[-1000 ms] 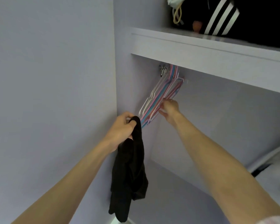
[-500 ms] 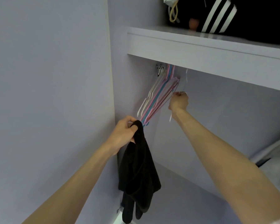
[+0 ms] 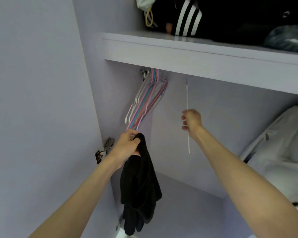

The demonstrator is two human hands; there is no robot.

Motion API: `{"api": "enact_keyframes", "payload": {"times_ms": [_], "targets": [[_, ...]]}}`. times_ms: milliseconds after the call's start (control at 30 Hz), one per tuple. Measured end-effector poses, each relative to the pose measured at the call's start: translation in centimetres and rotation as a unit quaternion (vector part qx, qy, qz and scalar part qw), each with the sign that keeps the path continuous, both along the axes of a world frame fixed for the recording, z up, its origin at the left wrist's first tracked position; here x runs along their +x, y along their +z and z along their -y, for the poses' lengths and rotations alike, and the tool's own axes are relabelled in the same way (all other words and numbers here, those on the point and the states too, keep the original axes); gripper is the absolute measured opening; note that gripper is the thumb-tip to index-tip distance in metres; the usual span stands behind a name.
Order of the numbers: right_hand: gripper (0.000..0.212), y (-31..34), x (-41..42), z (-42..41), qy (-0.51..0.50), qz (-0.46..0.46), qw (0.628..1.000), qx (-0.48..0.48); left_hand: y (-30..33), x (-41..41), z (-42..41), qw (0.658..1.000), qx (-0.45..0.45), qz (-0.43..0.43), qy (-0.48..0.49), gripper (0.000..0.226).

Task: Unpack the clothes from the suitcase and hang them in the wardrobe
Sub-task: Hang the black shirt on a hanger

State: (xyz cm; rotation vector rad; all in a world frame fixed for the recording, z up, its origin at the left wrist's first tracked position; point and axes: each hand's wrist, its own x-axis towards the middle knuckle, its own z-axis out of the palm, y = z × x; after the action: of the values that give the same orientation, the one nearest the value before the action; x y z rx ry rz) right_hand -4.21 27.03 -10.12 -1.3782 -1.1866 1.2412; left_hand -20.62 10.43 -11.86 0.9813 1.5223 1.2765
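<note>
White wire hanger (image 3: 187, 107) is now pulled clear of the bunched hangers (image 3: 145, 102), gripped by the right hand (image 3: 191, 120). Left hand (image 3: 127, 145) still clutches the black garment (image 3: 139, 186), ready for hanging.

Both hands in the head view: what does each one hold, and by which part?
The left hand grips the black fabric garment at its bunched top end. The right hand holds the thin white wire hanger, seen edge-on, around its middle.
</note>
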Motion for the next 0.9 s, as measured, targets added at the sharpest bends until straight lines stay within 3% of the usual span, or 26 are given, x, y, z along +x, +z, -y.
{"api": "enact_keyframes", "payload": {"times_ms": [100,233,367,467,633,900], "targets": [[0.026,-2.4,3.0,1.4,-0.047,0.032,0.997,-0.054,-0.4,1.4,0.1,1.0,-0.003,-0.001,0.0,0.015],[0.048,-5.8,6.0,4.5,-0.139,0.039,0.989,0.012,-1.1,2.8,0.1,1.0,-0.023,-0.019,0.009,0.014],[0.035,-5.2,7.9,6.3,-0.086,-0.069,0.993,0.05,-1.7,4.2,-0.2,0.998,-0.055,-0.024,0.02,0.017],[0.038,-5.1,8.5,6.5,-0.086,-0.086,0.992,0.036,-1.9,5.0,-0.5,0.996,-0.078,0.008,0.038,0.02],[0.046,-6.6,10.1,8.0,-0.065,0.022,0.998,-0.014,-2.2,5.3,-0.9,0.989,-0.124,-0.015,0.076,0.011],[0.053,-7.6,13.1,10.0,-0.039,0.159,0.986,-0.032,-3.6,4.1,-1.7,0.975,-0.113,-0.139,0.129,0.008]]}}
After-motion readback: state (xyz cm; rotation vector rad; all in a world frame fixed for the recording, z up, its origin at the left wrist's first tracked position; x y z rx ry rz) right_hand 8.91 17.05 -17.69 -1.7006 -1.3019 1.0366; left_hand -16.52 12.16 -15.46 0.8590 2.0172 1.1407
